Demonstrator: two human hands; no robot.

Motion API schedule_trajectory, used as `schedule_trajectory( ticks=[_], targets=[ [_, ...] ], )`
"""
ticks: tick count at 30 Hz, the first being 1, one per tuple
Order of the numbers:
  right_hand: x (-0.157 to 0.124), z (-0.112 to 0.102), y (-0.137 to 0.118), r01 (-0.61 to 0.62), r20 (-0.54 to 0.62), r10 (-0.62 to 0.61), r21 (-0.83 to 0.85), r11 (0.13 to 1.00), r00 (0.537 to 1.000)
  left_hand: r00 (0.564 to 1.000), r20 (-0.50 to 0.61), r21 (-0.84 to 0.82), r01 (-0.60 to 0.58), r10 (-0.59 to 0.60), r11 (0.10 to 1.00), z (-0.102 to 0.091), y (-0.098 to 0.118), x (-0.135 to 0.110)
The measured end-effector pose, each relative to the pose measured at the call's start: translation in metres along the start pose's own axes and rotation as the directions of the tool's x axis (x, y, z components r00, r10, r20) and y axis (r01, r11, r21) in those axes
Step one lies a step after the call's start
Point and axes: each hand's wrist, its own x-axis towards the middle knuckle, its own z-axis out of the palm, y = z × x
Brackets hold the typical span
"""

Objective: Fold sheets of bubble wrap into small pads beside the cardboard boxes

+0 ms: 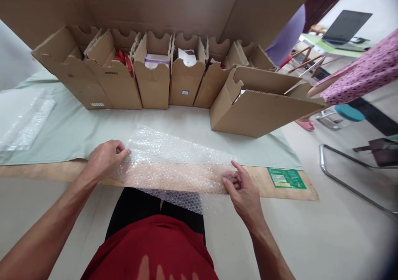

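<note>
Head | left hand (105, 158): nearly closed, pinching bubble wrap (177, 164) at its left end | right hand (245, 191): loosely curled, gripping its right end

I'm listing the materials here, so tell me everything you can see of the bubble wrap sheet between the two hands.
The bubble wrap sheet looks like clear, thin plastic, dotted with small bubbles that catch the light. It lies spread out, its far edge slanting, over the pale green cloth and wooden board; its near part hangs past the board's front edge. The left hand pinches its left side. The right hand touches its right side; how firmly is unclear.
</note>
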Motion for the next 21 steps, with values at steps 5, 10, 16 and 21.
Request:
schedule_trajectory(
  ticks=[5, 10, 16, 21],
  targets=[
    [0.010, -0.001, -0.020, 0.106, -0.043, -0.107, -0.019, 0.994, 0.993, 0.995, -0.100, -0.231, -0.009, -0.014, 0.973, -0.017, -0.003, -0.015],
    [0.061, 0.013, -0.060, 0.288, -0.083, -0.290, -0.042, 0.957, 0.953, 0.963, -0.158, -0.491, 0.116, -0.219, 0.864, -0.036, -0.027, -0.016],
    [0.137, 0.061, -0.063, 0.261, 0.059, -0.255, -0.131, 0.956, 0.965, 0.973, -0.058, -0.384, 0.183, -0.222, 0.905, -0.031, -0.039, 0.010],
    [0.128, 0.068, -0.039, 0.238, 0.055, -0.233, -0.149, 0.960, 0.971, 0.943, -0.283, -0.251, 0.102, -0.173, 0.963, -0.026, -0.047, 0.016]
  ],
)
